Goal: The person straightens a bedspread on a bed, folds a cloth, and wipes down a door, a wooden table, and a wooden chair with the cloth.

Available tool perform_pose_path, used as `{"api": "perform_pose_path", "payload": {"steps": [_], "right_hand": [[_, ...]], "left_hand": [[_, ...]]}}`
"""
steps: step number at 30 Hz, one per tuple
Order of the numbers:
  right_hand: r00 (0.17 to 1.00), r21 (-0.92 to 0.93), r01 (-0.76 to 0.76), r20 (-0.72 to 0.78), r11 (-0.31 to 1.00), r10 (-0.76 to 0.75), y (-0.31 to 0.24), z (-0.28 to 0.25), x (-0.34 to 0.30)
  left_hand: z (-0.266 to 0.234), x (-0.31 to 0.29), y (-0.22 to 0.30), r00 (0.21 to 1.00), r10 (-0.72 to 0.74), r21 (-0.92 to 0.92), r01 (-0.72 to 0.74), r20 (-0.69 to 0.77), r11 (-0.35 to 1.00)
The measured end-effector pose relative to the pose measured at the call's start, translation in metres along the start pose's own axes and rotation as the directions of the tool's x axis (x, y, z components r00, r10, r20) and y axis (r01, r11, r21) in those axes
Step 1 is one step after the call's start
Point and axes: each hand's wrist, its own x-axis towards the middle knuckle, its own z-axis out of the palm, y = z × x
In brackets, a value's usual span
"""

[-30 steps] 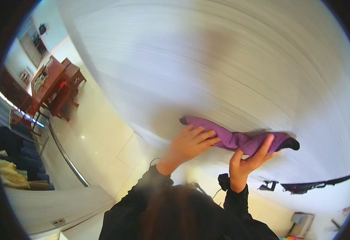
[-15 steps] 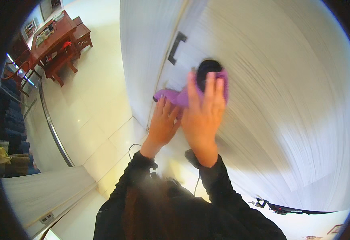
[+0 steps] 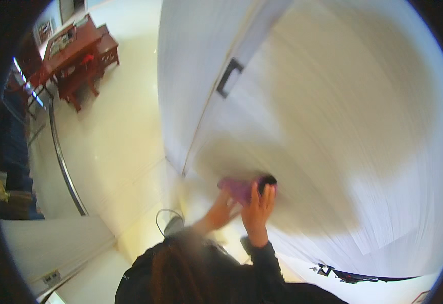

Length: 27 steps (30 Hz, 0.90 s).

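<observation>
A purple, cloth-like thing (image 3: pixel 239 190) with a rounded black part (image 3: pixel 268 182) is against the pale wood-grain door (image 3: pixel 323 167), low and close to me. Its exact kind is not clear. My right hand (image 3: pixel 257 210) holds its right end, with long fingers over the purple and along the black part. At the left end is my left hand (image 3: pixel 219 213), its fingertips touching the lower edge of the purple thing. Motion smears that hand, so its grip does not show. Both forearms are in black sleeves.
A dark bar handle (image 3: pixel 229 77) projects from the door, beyond my hands. A thin cable (image 3: pixel 158 215) loops near my left arm. At the far left stand a reddish wooden table (image 3: pixel 74 45) and benches on a shiny cream floor (image 3: pixel 125 126); dark hanging clothes (image 3: pixel 13 131) line the left side.
Both hands have moved down the door toward me, carrying the purple thing from near the handle to well below it. My left hand has become blurred.
</observation>
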Motion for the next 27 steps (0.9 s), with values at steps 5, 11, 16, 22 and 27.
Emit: {"api": "perform_pose_path", "payload": {"steps": [5,11,16,22,27], "right_hand": [[0.987,-0.22,-0.137,-0.111,0.966,0.115,0.089,-0.059,-0.094],[0.875,-0.395,-0.483,-0.238,0.782,0.421,0.166,-0.151,-0.177],[0.648,-0.26,-0.762,-0.317,0.593,0.693,0.188,-0.198,-0.216],[0.646,0.065,-0.715,-0.319,0.696,0.694,0.195,-0.196,-0.223],[0.591,0.385,-0.581,-0.407,0.717,0.697,0.175,-0.16,-0.178]], "left_hand": [[0.065,-0.025,-0.05,0.769,0.217,0.706,-0.638,0.601,0.307],[0.156,-0.052,-0.071,0.559,0.048,0.543,-0.819,0.828,0.184],[0.214,-0.064,-0.109,0.429,0.032,0.411,-0.882,0.903,0.231],[0.228,-0.085,-0.134,0.547,-0.03,0.541,-0.817,0.837,0.199],[0.188,-0.074,-0.12,0.691,0.044,0.685,-0.722,0.722,0.102]]}}
